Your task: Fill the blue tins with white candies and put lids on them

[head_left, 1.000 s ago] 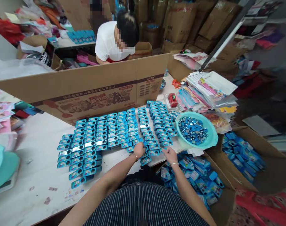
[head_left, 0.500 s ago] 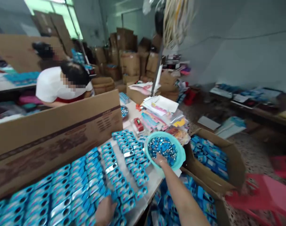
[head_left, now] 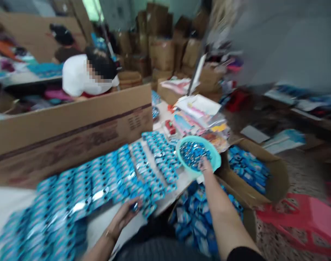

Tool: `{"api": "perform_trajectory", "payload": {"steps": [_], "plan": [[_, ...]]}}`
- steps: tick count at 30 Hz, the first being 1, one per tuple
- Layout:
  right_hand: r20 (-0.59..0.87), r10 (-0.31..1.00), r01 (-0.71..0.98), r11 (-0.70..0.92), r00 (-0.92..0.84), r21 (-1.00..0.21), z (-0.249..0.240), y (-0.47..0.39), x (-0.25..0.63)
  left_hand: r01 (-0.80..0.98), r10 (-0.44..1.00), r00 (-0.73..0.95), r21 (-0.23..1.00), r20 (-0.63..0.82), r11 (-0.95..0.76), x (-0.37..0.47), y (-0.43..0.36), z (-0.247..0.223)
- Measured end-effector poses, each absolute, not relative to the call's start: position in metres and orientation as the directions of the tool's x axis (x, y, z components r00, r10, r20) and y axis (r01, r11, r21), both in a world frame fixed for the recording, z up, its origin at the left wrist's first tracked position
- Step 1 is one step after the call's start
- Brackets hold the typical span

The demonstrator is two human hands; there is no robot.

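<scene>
The right hand (head_left: pixel 205 165) reaches over the near rim of the round turquoise plastic bowl (head_left: pixel 216 162), its fingers dipped among the small shiny blue-and-silver round discs (head_left: pixel 193 154) heaped inside; motion blur hides whether the fingers are closed on a disc or merely spread over the pile, so I cannot tell. The left hand (head_left: pixel 126 214) lies at the near edge of the white tabletop (head_left: pixel 3 203), palm partly turned up and fingers loosely curled, with what looks like one small round disc (head_left: pixel 135 207) resting at its fingertips, touching the nearest of the flat blue rectangular cases (head_left: pixel 111 177) laid out in rows across the table. The step in hand reads as fetching discs from the bowl for the cases; the next move would call for a sure pinch on one disc and carrying it back to the left hand's row. Behind the rows stands a long brown cardboard sheet (head_left: pixel 73 127); beyond it a person in a white top (head_left: pixel 74 76) bends over another table. Right of the bowl, open cardboard boxes (head_left: pixel 274 177) hold more blue cases.
</scene>
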State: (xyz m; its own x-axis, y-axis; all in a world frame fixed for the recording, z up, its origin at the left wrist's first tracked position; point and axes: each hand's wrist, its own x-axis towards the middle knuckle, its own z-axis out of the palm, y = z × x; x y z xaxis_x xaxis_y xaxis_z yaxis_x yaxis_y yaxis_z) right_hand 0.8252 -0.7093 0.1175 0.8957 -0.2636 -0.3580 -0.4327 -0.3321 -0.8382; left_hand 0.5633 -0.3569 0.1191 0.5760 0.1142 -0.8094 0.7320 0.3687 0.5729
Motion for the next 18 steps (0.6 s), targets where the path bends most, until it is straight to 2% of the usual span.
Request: {"api": "perform_trajectory", "payload": {"steps": [3, 5, 7, 10, 11, 13, 16, 18], "plan": [[-0.445, -0.208, -0.474, -0.117, 0.871, -0.873, 0.11, -0.708, 0.827, 0.636, 0.013, 0.599, 0.486, -0.8, 0.599, 0.545, -0.359, 0.128], [-0.478, -0.191, -0.488, -0.01, 0.857, -0.873, 0.106, -0.703, 0.824, 0.632, 0.031, 0.572, 0.464, -0.82, 0.621, 0.536, -0.357, 0.123], [-0.519, -0.118, -0.502, 0.15, 0.846, -0.852, 0.106, -0.693, 0.81, 0.69, 0.114, 0.566, 0.545, -0.817, 0.477, 0.528, -0.356, 0.117], [-0.552, 0.079, -0.545, 0.329, 0.83, -0.771, 0.103, -0.666, 0.768, 0.732, 0.251, 0.624, 0.666, -0.739, 0.142, 0.529, -0.36, 0.112], [-0.554, 0.137, -0.566, 0.318, 0.821, -0.76, 0.1, -0.653, 0.75, 0.725, 0.284, 0.645, 0.685, -0.71, 0.066, 0.533, -0.361, 0.11], [-0.568, 0.257, -0.617, 0.188, 0.782, -0.764, 0.093, -0.626, 0.712, 0.704, 0.325, 0.676, 0.709, -0.662, -0.021, 0.545, -0.363, 0.108], [-0.614, 0.368, -0.624, -0.107, 0.698, -0.774, 0.081, -0.591, 0.66, 0.698, 0.352, 0.702, 0.696, -0.619, -0.169, 0.567, -0.367, 0.105], [-0.639, 0.381, -0.543, -0.336, 0.669, -0.769, 0.075, -0.575, 0.637, 0.715, 0.369, 0.695, 0.65, -0.617, -0.259, 0.58, -0.371, 0.103]]}}
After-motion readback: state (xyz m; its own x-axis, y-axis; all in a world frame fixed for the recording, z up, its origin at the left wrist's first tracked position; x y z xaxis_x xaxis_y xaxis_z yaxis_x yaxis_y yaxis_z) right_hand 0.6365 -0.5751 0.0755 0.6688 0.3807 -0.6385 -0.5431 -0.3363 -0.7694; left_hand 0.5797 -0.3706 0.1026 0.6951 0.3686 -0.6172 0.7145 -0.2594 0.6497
